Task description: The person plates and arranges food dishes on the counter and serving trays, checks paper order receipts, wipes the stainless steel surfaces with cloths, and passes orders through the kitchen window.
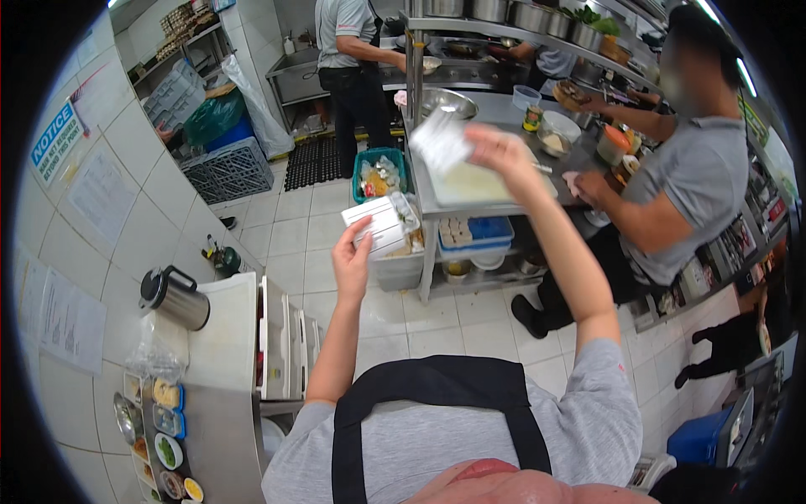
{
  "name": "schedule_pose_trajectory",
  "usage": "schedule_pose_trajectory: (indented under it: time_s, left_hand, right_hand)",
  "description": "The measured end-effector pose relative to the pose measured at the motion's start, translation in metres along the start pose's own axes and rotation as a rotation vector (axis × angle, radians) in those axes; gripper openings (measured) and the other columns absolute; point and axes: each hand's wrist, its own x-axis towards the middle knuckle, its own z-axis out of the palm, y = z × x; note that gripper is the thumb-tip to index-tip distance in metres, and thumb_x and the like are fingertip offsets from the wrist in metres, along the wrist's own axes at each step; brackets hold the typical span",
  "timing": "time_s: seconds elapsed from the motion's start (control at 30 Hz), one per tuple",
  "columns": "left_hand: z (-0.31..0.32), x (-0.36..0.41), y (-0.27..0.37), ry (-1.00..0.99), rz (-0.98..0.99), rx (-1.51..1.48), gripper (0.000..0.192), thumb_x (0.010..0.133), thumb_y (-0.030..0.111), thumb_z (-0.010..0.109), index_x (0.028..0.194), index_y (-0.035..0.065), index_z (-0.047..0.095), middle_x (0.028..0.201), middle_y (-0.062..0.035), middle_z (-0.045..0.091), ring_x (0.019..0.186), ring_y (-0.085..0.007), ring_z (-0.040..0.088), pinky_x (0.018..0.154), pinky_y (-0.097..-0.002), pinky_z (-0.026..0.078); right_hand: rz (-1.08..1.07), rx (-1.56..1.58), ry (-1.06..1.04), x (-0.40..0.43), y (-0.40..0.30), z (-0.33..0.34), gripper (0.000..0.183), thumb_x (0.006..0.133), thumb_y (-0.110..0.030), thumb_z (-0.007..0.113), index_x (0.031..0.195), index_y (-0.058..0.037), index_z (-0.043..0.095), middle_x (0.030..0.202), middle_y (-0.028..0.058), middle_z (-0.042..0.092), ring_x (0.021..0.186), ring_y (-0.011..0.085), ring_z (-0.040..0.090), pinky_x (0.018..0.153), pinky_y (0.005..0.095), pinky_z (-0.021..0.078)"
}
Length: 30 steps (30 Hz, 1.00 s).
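Observation:
My left hand pinches a white paper slip with ruled lines between thumb and fingers. It is held up in front of a bin of food scraps. Higher and to the right, my right hand grips another white paper slip, blurred by motion. Both slips are in the air, apart from each other. Below the right hand, a white cutting board lies on the steel worktable.
A co-worker in grey stands at the table's right side; another stands near the stove. A teal basket sits on the floor ahead. On my left are a drawer unit, a thermos jug and a steel counter with food containers.

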Motion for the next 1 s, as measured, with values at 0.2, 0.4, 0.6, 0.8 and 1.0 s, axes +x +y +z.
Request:
schedule_pose_trajectory:
  time_s: [0.2,0.4,0.6,0.8,1.0]
  left_hand:
    - [-0.050,0.032,-0.037,0.181,-0.081,0.122,0.027,0.081,0.002,0.050,0.107,-0.0045,0.055,0.108,-0.0103,0.055,0.100,-0.0152,0.050,0.088,-0.0260,0.037]
    - [-0.095,0.055,-0.079,0.323,-0.232,0.082,0.026,0.082,0.003,0.050,0.106,-0.0033,0.055,0.105,-0.0099,0.057,0.095,-0.0141,0.053,0.084,-0.0262,0.040]
    - [-0.074,0.144,-0.100,0.134,-0.238,0.018,0.025,0.083,0.005,0.050,0.106,-0.0024,0.055,0.103,-0.0084,0.057,0.092,-0.0124,0.052,0.081,-0.0244,0.040]
    - [-0.001,0.195,-0.124,-0.254,-0.361,-0.108,0.030,0.079,-0.001,0.047,0.108,-0.0046,0.053,0.105,-0.0096,0.056,0.095,-0.0142,0.053,0.083,-0.0256,0.040]
    - [0.105,0.171,-0.148,-0.791,-0.502,-0.208,0.043,0.069,-0.016,0.048,0.110,-0.0049,0.051,0.121,-0.0099,0.041,0.096,-0.0167,0.054,0.078,-0.0245,0.045]
  right_hand:
    - [-0.374,0.501,0.405,0.253,-0.029,-0.131,0.019,0.080,-0.011,0.054,0.095,0.0022,0.057,0.091,0.0078,0.059,0.082,0.0169,0.057,0.075,0.0298,0.0475]
    - [-0.438,0.674,0.580,0.434,-0.015,-0.191,0.019,0.081,-0.017,0.050,0.094,-0.0032,0.052,0.090,0.0092,0.053,0.081,0.0266,0.051,0.079,0.0429,0.0426]
    - [-0.626,0.635,0.312,0.489,-0.037,-0.232,0.024,0.089,-0.026,0.038,0.101,-0.0080,0.047,0.098,0.0099,0.051,0.087,0.0254,0.049,0.083,0.0440,0.0391]
    - [-0.585,-0.124,0.440,0.404,-0.030,-0.198,0.043,0.080,-0.029,0.055,0.115,-0.0090,0.043,0.105,0.0088,0.052,0.096,0.0205,0.048,0.080,0.0382,0.0408]
    - [-0.661,-0.390,0.839,0.167,-0.007,-0.079,0.028,0.073,-0.009,0.059,0.100,-0.0021,0.054,0.106,0.0095,0.050,0.093,0.0165,0.050,0.079,0.0274,0.0408]
